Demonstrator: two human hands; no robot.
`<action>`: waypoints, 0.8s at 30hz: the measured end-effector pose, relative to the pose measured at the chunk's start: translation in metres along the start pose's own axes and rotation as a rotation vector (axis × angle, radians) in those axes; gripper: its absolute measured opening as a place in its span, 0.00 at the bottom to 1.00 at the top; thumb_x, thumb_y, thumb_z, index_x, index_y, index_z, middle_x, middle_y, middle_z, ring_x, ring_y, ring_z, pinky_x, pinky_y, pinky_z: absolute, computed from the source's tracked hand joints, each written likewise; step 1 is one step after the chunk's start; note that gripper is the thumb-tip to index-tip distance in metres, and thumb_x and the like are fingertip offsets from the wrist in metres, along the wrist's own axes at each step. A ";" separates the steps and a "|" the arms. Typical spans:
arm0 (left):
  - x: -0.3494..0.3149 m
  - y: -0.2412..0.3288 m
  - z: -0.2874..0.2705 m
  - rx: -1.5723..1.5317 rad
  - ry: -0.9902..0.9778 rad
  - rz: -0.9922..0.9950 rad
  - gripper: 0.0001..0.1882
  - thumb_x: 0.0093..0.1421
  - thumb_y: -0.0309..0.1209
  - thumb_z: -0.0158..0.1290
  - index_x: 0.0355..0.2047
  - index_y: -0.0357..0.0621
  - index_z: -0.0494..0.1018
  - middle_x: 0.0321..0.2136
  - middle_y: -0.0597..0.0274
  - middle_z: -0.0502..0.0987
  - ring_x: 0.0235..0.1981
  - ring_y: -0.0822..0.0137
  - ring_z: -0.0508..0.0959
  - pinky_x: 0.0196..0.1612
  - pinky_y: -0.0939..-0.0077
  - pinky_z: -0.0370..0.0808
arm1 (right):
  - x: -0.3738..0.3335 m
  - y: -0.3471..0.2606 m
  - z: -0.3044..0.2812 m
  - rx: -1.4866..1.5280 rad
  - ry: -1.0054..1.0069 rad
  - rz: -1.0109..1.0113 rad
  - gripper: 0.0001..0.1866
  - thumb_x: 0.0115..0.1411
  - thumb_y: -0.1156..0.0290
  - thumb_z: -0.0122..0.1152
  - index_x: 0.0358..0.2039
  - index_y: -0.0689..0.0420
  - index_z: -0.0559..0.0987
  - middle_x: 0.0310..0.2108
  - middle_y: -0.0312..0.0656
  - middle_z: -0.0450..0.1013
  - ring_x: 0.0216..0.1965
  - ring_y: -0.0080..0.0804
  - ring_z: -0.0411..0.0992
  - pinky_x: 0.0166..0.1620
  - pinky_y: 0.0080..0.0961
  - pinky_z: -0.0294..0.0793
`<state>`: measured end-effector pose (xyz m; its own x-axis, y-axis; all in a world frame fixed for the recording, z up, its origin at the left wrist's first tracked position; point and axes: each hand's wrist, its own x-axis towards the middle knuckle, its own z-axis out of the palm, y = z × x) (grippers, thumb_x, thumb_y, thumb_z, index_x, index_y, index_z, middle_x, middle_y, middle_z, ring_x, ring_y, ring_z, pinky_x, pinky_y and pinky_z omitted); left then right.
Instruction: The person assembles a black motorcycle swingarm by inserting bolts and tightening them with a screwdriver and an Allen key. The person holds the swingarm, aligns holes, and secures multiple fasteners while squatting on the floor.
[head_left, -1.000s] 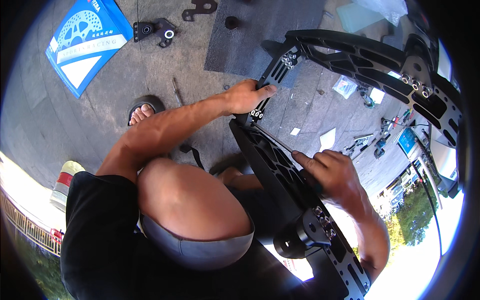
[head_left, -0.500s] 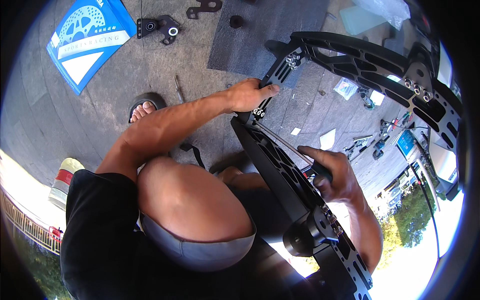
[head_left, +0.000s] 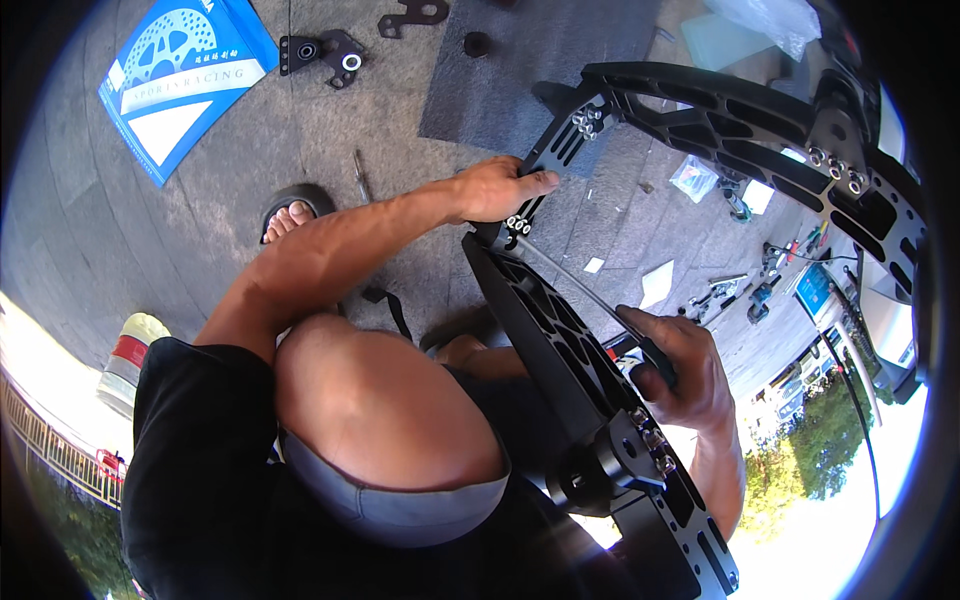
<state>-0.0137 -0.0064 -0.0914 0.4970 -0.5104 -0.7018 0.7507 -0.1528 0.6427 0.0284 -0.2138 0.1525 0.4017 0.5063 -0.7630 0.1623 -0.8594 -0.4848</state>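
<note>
A black metal frame [head_left: 560, 335] with cut-out side rails and bolted joints slants across in front of my knee. My left hand [head_left: 492, 190] is closed around the slotted joint plate [head_left: 572, 135], just above a cluster of silver bolts [head_left: 518, 226]. In my right hand [head_left: 692, 372] is the dark handle of a long-shafted driver [head_left: 580, 280], with the index finger stretched toward the shaft. The shaft runs along the rail to those bolts; its tip is too small to tell whether it is seated. Round pivot brackets with more bolts [head_left: 650, 440] sit lower on the frame.
A blue-and-white package [head_left: 190, 85], black bracket parts [head_left: 325, 58] and a thin metal tool [head_left: 361, 177] lie on the paved floor. A dark mat [head_left: 480, 100] is under the frame's far end. Scattered tools [head_left: 725, 290] and plastic bags lie to the right.
My right hand has shifted slightly and turned with the driver handle, and the shaft lies at a slightly different angle. My left hand keeps its grip on the plate.
</note>
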 end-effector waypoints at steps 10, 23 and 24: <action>0.001 0.003 -0.001 0.008 -0.017 -0.014 0.45 0.58 0.68 0.43 0.52 0.32 0.70 0.44 0.46 0.76 0.50 0.55 0.74 0.53 0.61 0.70 | 0.023 0.003 -0.004 -0.414 0.032 -0.328 0.28 0.37 0.70 0.70 0.44 0.55 0.79 0.17 0.34 0.64 0.24 0.30 0.64 0.35 0.30 0.60; 0.002 0.001 -0.001 -0.062 -0.032 -0.015 0.48 0.56 0.69 0.45 0.55 0.30 0.68 0.50 0.41 0.73 0.55 0.51 0.72 0.56 0.61 0.69 | 0.028 -0.007 -0.004 -0.937 0.077 -0.538 0.19 0.51 0.74 0.60 0.46 0.53 0.81 0.16 0.31 0.58 0.21 0.26 0.58 0.31 0.27 0.58; 0.003 0.001 0.001 -0.051 -0.010 -0.009 0.46 0.58 0.68 0.43 0.53 0.32 0.69 0.46 0.44 0.74 0.52 0.53 0.73 0.54 0.62 0.69 | 0.029 -0.010 -0.004 -0.958 0.065 -0.533 0.19 0.51 0.74 0.59 0.46 0.53 0.81 0.16 0.31 0.58 0.21 0.26 0.58 0.31 0.27 0.58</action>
<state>-0.0121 -0.0092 -0.0930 0.4859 -0.5177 -0.7041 0.7765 -0.1141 0.6197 0.0425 -0.1912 0.1369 0.1141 0.8485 -0.5168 0.9506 -0.2444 -0.1913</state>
